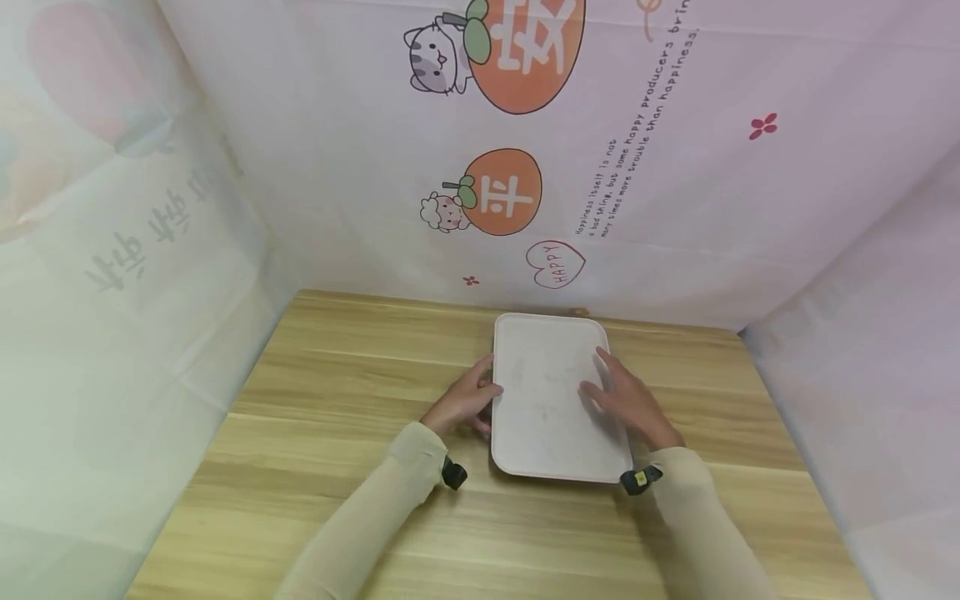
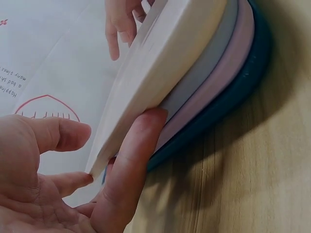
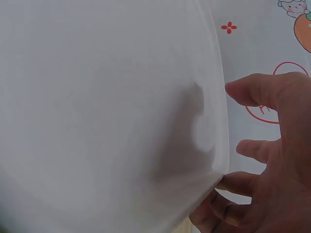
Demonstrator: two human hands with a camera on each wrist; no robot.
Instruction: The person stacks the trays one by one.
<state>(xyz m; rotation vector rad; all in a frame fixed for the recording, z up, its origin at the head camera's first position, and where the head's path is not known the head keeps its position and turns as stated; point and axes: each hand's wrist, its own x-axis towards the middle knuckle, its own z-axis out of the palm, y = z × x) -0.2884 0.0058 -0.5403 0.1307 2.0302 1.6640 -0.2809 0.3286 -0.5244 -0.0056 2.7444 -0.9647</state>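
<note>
A white rectangular tray (image 1: 551,400) with rounded corners tops a stack of nested trays on the wooden table. Below it, the left wrist view shows a grey-blue tray (image 2: 206,65), a pink tray (image 2: 228,63) and a teal tray (image 2: 260,43). My left hand (image 1: 465,398) touches the left side, its fingertips against the white rim and its thumb raised a little off it. On the opposite side, my right hand (image 1: 630,404) has fingers at the rim's edge. Its thumb is spread over the top, and whether it touches is unclear.
The wooden table (image 1: 360,375) ends at a printed cloth backdrop (image 1: 360,200) close behind the stack. Cloth walls stand on the left and right. A small brown thing (image 1: 579,312) lies behind the tray at the table's back edge.
</note>
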